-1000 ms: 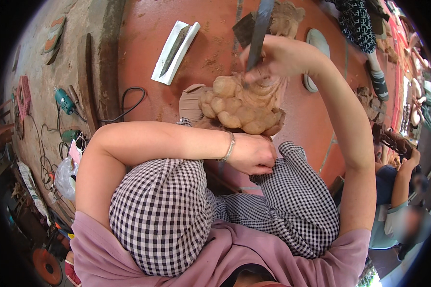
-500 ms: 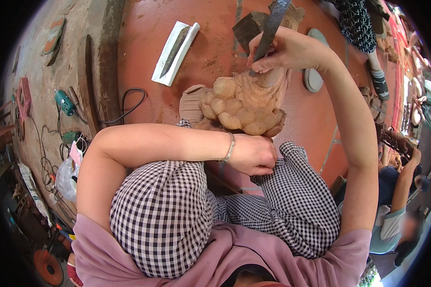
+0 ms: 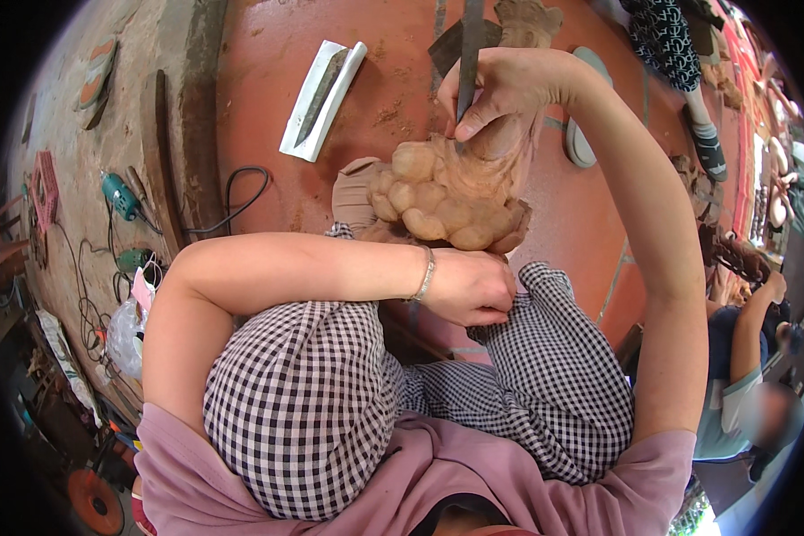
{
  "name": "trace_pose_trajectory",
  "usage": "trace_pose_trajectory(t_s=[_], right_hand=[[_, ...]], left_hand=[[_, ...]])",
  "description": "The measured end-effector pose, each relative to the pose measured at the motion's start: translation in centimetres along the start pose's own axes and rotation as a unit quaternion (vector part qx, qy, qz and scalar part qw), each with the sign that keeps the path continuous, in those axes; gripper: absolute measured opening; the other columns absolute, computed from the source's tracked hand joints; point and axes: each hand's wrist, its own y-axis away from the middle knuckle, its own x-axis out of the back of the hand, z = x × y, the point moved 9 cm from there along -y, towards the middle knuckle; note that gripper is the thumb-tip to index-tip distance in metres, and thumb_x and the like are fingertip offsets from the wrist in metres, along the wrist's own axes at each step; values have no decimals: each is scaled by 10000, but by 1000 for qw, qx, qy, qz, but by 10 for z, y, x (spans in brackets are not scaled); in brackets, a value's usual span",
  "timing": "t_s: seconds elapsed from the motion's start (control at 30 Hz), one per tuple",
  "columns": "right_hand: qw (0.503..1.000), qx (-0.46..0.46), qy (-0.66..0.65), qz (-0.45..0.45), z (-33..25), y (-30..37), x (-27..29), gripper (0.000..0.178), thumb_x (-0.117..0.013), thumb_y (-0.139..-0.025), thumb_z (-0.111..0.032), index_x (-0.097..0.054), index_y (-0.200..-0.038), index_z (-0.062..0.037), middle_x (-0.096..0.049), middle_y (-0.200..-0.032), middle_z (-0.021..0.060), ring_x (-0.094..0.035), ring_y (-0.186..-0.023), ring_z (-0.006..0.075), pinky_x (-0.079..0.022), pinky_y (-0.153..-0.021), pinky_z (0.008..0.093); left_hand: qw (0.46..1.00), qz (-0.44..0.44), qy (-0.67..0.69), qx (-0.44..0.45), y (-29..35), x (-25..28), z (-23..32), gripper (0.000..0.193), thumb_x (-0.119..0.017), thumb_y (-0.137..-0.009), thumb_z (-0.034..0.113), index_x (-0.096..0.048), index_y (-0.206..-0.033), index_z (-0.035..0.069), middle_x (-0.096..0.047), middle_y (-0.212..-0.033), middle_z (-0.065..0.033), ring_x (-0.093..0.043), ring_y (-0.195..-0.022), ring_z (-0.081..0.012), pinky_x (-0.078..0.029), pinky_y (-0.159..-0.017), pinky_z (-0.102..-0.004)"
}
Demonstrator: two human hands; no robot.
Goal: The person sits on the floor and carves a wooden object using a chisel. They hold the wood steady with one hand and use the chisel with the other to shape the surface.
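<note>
My right hand (image 3: 496,98) grips a long, flat metal scraper blade (image 3: 470,54), held nearly upright. The blade's lower end meets a brown wood carving (image 3: 460,192) with a cluster of rounded lumps and flowing folds. Just in front of the carving's near edge, my left hand (image 3: 472,288) is curled closed by my checked trouser knee, a bracelet on its wrist. Its fingertips are turned under, so anything inside is hidden. To the left of the carving, a dark pointed blade (image 3: 322,96) rests in a folded white sheet (image 3: 341,100).
Wood shavings (image 3: 389,112) are scattered over the red tile floor (image 3: 268,201). A dark wooden block (image 3: 447,49) stands behind my right hand, with grey slippers (image 3: 583,143) to its right. Corded green power tools (image 3: 119,195) lie at left. Another person (image 3: 737,406) sits at far right.
My right hand has shifted slightly left and down, and the scraper blade now stands more upright. My left hand stays put by the knee.
</note>
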Motion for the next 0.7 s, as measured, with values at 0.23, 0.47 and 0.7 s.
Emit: trace_pose_trajectory(t_s=[0.23,0.47,0.7], right_hand=[[999,13,11,-29,-4,2,-5,271,-853,-787,-198,-708,-963,-53,-744,-924,36,-662,-881,157,-522,-814,307],[999,26,-16,-40,-2,4,-7,253,-845,-794,-247,-694,-905,-77,-669,-830,-14,-603,-839,139,-472,-804,296],[997,-1,9,-76,5,-4,-5,278,-854,-795,-236,-699,-946,-62,-638,-826,-23,-575,-820,113,-473,-774,285]], left_hand=[[1000,0,-1,8,1,0,1,178,-639,-905,158,-677,-862,-11,-660,-907,-129,-636,-946,-309,-496,-908,-416],[1000,-7,1,4,0,1,2,178,-642,-901,158,-680,-865,-12,-667,-915,-125,-637,-953,-305,-491,-923,-419],[1000,2,3,0,0,1,2,175,-642,-902,157,-682,-865,-9,-667,-918,-123,-637,-957,-301,-490,-929,-411]])
